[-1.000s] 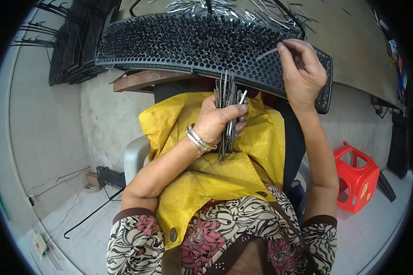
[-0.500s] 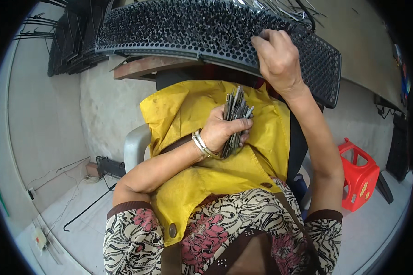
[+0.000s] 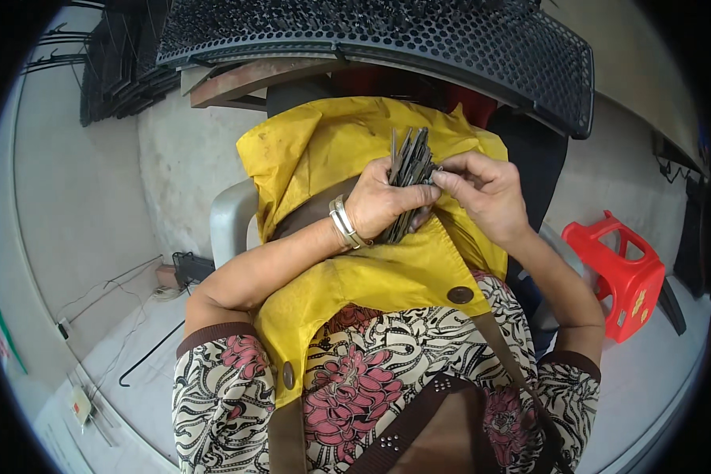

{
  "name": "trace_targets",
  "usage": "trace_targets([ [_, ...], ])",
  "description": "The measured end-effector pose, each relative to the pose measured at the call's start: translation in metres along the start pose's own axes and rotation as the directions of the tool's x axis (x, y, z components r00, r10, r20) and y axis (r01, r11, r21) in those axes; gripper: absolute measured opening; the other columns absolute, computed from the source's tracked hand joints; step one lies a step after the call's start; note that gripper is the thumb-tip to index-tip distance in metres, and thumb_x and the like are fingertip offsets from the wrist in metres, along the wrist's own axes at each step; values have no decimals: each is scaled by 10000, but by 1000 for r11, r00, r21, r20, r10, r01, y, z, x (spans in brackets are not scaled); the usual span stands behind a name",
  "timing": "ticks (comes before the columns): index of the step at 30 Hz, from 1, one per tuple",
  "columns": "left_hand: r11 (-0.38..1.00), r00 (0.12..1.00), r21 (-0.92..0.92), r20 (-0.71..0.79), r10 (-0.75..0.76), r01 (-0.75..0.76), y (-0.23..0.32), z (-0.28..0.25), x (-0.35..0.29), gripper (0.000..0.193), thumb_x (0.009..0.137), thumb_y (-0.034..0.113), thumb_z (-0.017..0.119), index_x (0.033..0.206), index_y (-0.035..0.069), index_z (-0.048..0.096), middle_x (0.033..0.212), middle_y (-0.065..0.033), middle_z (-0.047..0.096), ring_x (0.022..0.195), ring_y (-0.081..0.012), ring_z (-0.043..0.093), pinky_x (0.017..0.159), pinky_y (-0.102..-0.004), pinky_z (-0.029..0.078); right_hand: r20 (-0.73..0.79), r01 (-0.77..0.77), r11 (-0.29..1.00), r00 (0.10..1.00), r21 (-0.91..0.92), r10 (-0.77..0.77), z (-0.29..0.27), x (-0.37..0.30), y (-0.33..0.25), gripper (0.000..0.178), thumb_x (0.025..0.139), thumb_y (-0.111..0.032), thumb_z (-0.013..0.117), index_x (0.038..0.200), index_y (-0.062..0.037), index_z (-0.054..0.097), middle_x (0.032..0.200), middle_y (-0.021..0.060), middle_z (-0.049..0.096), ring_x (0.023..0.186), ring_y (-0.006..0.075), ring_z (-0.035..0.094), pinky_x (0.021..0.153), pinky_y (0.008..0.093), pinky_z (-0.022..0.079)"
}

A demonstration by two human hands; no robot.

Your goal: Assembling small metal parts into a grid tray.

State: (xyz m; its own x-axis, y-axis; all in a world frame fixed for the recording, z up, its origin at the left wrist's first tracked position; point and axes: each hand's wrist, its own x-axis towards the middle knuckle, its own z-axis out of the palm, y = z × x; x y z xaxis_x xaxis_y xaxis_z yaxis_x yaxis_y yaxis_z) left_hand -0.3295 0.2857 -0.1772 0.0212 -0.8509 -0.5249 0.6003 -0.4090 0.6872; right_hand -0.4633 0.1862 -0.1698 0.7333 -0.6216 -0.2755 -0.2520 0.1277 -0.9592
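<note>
- On my feed, the left hand [image 3: 377, 200] has its fingers wrapped around a bundle of thin metal rods [image 3: 411, 162], the thumb pressed across the front.
- I read the bundle's long axis as running away from the wearer's body and leaning a little right, upper ends toward the tray [image 3: 521, 67], lower ends poking out below the fist.
- The relation that matters most to me: the rods' upper ends lie just beside the right hand [image 3: 490, 197], to the left of its fingertips.
- That right hand has thumb and forefinger drawn close together at the bundle's right edge; I cannot tell whether a rod is pinched between them.
- Of the two hands, I have the right one nearer the tray's right end, where many bare holes show; the tray's left part is thick with dark upright pieces.
- The bundle itself sits inside the left grip, over the yellow apron [image 3: 332, 146], apart from the tray's near edge.
- Off to the right, I see a red stool [image 3: 644, 272] on the floor.
</note>
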Motion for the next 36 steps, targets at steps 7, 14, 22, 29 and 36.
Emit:
trace_targets([
  [7,998,998,-42,-61,34,-37,9,2,3,60,756,16,592,756,3,534,587,-44,533,453,-116,500,420,-231,399,-68,-30,987,997,159,42,-7,8,-12,57,794,-13,577,806,40,593,656,33,581,556,65,516,511,187,418],
  [14,989,993,-140,-112,32,-48,17,-1,6,74,771,20,582,786,15,510,610,-62,501,453,-158,477,399,-268,373,-476,291,952,853,92,-215,-35,54,-40,83,789,7,567,843,67,584,676,66,590,550,96,539,508,197,439],
  [22,966,980,-209,-161,117,-149,32,-2,13,86,762,40,605,784,6,528,612,-53,523,430,-134,478,387,-242,378,-512,469,882,749,-40,-421,-38,98,-50,114,784,-7,601,877,58,593,667,46,584,548,70,528,504,188,440],
  [29,959,964,-243,-250,87,-149,61,5,17,137,780,112,612,866,52,524,690,-46,531,464,-132,458,406,-243,356,-466,343,906,778,-246,-421,-19,68,-58,95,783,-18,603,858,39,593,693,67,586,576,114,544,540,219,448],
  [36,900,986,-427,-163,17,-86,60,10,19,110,776,131,624,788,33,576,673,-44,566,463,-113,489,388,-227,388,353,824,34,278,-565,-893,3,40,-39,346,552,-43,607,868,86,551,891,217,532,728,320,532,584,373,470],
])
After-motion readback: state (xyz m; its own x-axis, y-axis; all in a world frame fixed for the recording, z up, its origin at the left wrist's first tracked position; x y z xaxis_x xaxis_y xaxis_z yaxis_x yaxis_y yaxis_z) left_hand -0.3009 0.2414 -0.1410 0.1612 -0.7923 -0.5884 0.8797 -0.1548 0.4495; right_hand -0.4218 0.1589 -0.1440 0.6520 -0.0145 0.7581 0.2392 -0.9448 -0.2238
